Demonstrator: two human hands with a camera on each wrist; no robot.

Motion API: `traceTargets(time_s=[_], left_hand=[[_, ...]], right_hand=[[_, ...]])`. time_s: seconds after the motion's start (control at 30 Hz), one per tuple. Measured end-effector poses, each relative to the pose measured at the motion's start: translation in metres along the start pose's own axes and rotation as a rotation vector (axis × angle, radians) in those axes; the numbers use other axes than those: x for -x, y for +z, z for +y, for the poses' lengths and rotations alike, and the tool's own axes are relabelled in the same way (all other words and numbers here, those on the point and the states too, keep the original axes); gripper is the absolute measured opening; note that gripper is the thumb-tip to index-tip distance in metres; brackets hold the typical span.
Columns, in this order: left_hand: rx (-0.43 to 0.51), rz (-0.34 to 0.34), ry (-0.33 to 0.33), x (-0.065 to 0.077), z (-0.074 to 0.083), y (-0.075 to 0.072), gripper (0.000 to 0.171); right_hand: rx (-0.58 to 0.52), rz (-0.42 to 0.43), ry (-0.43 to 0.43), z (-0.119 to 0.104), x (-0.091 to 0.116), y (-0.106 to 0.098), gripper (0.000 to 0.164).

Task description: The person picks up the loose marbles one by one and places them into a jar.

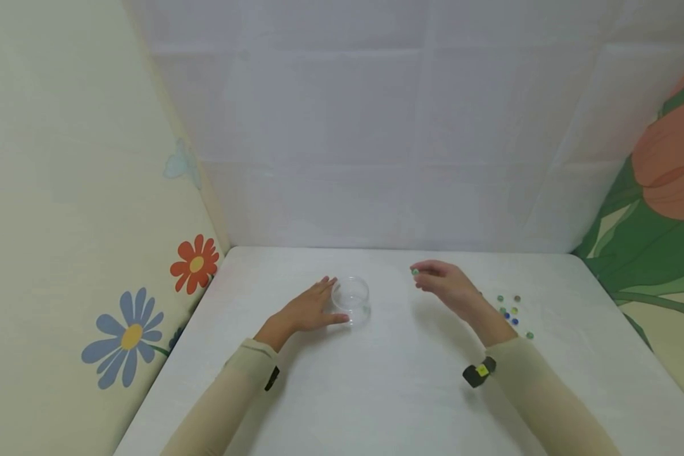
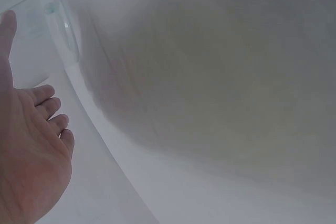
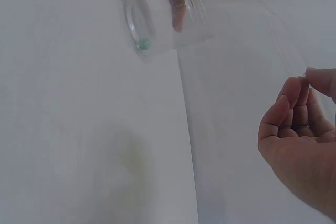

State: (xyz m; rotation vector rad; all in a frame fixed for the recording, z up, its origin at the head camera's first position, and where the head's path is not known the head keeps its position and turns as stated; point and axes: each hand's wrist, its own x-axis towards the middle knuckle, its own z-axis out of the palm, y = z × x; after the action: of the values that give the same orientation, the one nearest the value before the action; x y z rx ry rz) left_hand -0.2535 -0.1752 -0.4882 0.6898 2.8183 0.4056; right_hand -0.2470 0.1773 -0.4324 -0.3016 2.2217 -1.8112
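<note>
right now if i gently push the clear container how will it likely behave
The clear container probably slides rather than tips, standing upright on a wide base. Its smooth, glossy wall may feel slippery. The green marble inside would likely roll, being round.

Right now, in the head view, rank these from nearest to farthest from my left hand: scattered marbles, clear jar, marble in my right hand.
1. Clear jar, right against your left hand.
2. Marble in your right hand, right of the jar.
3. Scattered marbles, farther right.
</note>
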Motion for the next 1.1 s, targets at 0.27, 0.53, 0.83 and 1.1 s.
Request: traceTargets(time_s=[0.27, 0.53, 0.83, 1.1], left_hand=[[-0.01, -0.005, -0.011, -0.002, 0.001, 0.0, 0.108], [-0.023, -0.003, -0.021, 0.0, 0.003, -0.001, 0.108], [-0.031, -0.008, -0.022, 0.001, 0.005, -0.003, 0.107], [-0.008, -0.007, -0.025, 0.002, 0.005, -0.006, 0.107]], right_hand=[[-0.023, -0.014, 0.014, 0.001, -0.011, 0.014, 0.042], [-0.024, -0.051, -0.027, 0.002, -0.021, 0.028, 0.04], [0.04, -0.076, -0.019, 0.001, -0.036, 0.049, 0.039], [0.094, -0.126, -0.055, -0.002, -0.048, 0.068, 0.036]])
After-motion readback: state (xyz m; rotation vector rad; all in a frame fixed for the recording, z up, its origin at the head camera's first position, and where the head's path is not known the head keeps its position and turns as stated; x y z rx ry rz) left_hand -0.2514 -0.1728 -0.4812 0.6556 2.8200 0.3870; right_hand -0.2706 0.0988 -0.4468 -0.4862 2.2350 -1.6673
